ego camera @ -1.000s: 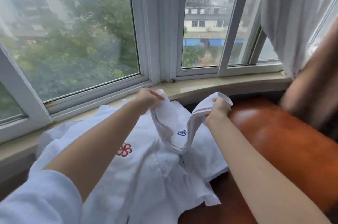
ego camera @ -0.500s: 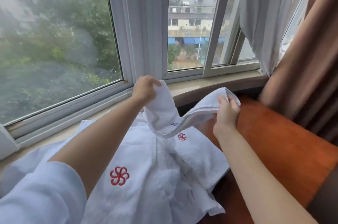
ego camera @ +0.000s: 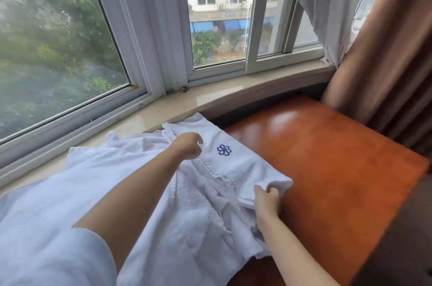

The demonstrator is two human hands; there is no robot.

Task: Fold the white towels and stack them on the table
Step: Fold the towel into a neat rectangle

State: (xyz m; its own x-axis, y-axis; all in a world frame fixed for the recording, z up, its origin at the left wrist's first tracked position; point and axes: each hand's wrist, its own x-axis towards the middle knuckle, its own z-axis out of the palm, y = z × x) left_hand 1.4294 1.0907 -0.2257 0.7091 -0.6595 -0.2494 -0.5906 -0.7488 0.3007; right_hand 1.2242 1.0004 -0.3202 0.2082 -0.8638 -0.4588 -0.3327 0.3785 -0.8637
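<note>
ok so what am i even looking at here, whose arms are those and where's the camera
There is no machine here. The arms belong to a person wearing a camera on the head, so the single picture looks forward and down, as that person sees. The left hand pinches the far end of a small white towel with a blue flower mark, and the right hand grips its near corner. That towel lies over a pile of white towels, which rests on an orange-brown table and reaches the window sill. A brown curtain hangs on the right.
</note>
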